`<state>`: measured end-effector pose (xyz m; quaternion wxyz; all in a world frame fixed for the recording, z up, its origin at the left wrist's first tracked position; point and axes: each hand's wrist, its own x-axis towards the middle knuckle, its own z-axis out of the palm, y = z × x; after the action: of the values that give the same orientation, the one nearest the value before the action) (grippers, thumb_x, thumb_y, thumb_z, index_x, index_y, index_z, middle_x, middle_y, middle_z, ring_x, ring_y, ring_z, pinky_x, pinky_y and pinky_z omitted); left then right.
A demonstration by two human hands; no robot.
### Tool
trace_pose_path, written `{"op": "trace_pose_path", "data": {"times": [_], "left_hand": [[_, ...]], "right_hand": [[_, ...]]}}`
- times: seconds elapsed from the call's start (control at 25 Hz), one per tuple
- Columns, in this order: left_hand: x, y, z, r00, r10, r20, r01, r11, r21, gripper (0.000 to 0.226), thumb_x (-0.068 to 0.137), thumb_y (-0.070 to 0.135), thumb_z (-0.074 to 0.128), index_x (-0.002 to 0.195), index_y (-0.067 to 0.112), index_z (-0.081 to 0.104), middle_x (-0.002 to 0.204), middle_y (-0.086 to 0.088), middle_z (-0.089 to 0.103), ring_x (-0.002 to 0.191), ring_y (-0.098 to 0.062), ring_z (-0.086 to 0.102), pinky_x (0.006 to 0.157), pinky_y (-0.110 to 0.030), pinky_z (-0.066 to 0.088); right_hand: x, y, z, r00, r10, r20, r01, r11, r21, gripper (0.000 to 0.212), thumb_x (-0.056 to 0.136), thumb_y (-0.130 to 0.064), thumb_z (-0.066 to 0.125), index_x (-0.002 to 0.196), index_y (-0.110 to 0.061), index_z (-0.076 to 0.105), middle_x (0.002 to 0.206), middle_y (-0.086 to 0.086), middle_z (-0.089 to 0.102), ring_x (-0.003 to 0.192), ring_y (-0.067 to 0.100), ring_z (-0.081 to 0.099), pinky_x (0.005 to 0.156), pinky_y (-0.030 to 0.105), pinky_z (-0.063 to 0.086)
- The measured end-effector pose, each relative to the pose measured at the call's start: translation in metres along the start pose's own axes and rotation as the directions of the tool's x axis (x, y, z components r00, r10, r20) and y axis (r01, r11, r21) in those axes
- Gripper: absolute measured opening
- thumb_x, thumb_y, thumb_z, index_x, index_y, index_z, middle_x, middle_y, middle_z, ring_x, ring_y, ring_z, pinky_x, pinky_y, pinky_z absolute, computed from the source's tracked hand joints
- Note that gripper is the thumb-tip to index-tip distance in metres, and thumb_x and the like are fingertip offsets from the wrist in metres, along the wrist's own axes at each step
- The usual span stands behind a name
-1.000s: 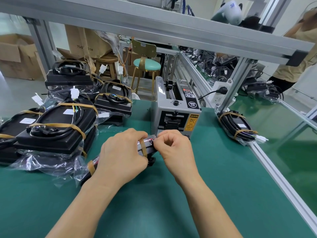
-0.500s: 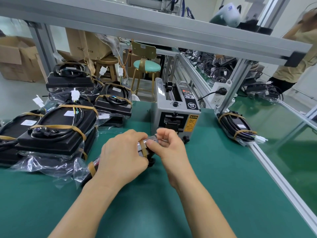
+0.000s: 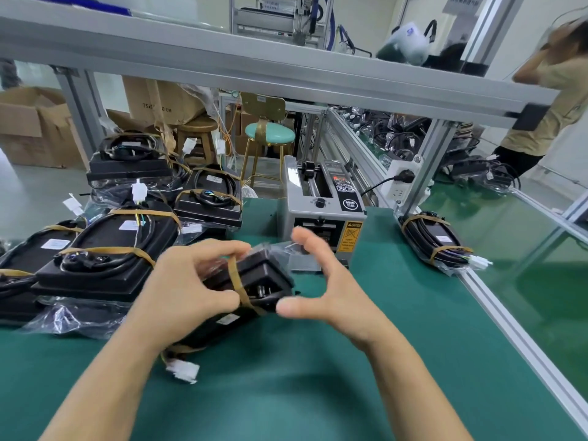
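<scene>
Green bench (image 3: pixel 318 393): grey tape dispenser (image 3: pixel 321 214) close behind, bagged black units (image 3: pixel 108 249) stacked at left. Left hand (image 3: pixel 191 288) grips taped unit (image 3: pixel 257 278), tilted above bench; right hand (image 3: pixel 327 288) spread wide beside its end.

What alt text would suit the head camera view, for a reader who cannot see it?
The left hand grips a black unit bound with brown tape over a green table, while the right hand is open beside it. A grey tape dispenser stands behind, and similar bundled units lie at left.
</scene>
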<state>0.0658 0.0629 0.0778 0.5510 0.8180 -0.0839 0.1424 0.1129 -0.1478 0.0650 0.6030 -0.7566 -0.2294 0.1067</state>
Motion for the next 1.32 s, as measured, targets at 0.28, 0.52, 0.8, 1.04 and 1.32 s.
{"op": "trace_pose_path", "data": {"times": [0.28,0.52,0.8,1.04,1.32], "left_hand": [[-0.008,-0.036,-0.002,0.997,0.017,-0.077,-0.067,0.691,-0.719,0.071,0.041,-0.017,0.049,0.097,0.019,0.074,0.097,-0.002,0.073,0.087,-0.015,0.069,0.076,-0.027,0.057],[-0.012,-0.024,-0.004,0.992,0.123,-0.003,-0.104,0.830,-0.547,0.076,0.048,-0.019,0.049,0.111,0.021,0.062,0.107,-0.003,0.068,0.100,-0.019,0.063,0.082,-0.023,0.052],[-0.007,0.015,-0.012,0.949,0.214,0.233,-0.208,0.977,-0.050,0.068,0.052,0.035,0.085,0.117,0.037,0.063,0.128,0.011,0.060,0.120,-0.005,0.054,0.097,-0.016,0.041],[-0.013,0.005,-0.013,0.992,0.046,-0.115,-0.052,0.997,-0.049,0.067,0.035,0.043,0.092,0.098,0.048,0.070,0.095,0.018,0.073,0.082,0.004,0.067,0.078,-0.009,0.049],[-0.011,-0.009,0.005,0.983,0.134,-0.124,-0.113,0.980,0.163,0.068,0.050,0.022,0.089,0.114,0.025,0.068,0.111,0.017,0.068,0.101,0.009,0.059,0.090,-0.007,0.041]], "right_hand": [[0.015,-0.032,-0.004,0.991,-0.105,0.085,0.104,0.995,0.012,0.018,0.081,-0.040,0.068,0.098,-0.039,0.070,0.092,-0.016,0.064,0.082,-0.001,0.057,0.077,0.011,0.042],[0.031,-0.034,0.031,0.972,0.022,-0.234,0.042,0.963,0.265,0.030,0.087,-0.016,0.061,0.058,-0.023,0.058,0.067,-0.003,0.052,0.068,0.011,0.046,0.065,0.025,0.036],[0.044,-0.053,0.030,0.925,0.380,-0.014,-0.338,0.839,0.427,0.027,0.078,0.004,0.055,0.080,-0.019,0.070,0.073,0.004,0.065,0.070,0.019,0.057,0.065,0.026,0.045],[0.029,0.002,0.005,0.811,0.504,-0.298,-0.280,0.781,0.559,0.009,0.082,-0.022,0.070,0.073,-0.023,0.066,0.077,-0.008,0.064,0.077,0.012,0.056,0.070,0.027,0.036],[0.056,0.027,-0.004,0.604,0.365,-0.709,-0.172,0.928,0.331,0.023,0.088,-0.018,0.065,0.068,-0.029,0.066,0.081,-0.017,0.066,0.081,0.002,0.059,0.075,0.020,0.042]]}}
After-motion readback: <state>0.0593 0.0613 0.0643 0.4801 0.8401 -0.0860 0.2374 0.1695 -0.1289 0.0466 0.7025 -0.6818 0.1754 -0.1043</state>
